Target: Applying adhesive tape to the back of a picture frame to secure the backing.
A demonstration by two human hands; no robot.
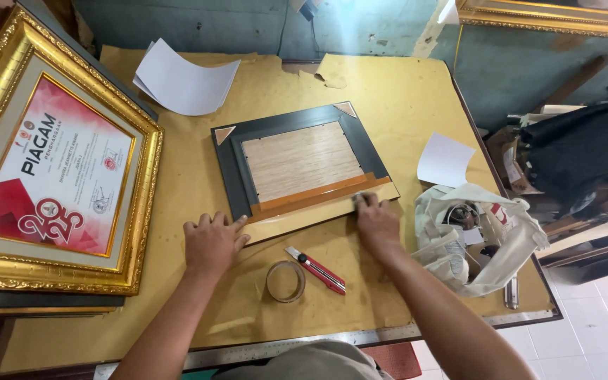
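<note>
tape ring [286,281], flat hands [212,244], dark frame [297,163]

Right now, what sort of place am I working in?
Most likely a picture-framing workshop. A dark frame lies face down on the worktable under both hands, a gilded framed certificate sits to the left, and a utility knife and tape roll lie nearby.

Two bare forearms reach forward from the bottom edge, the left hand [211,243] lying flat, palm down, fingers spread slightly toward the right, while the right hand [376,222] appears to press down with fingertips bunched, its grip unclear from above.
</note>
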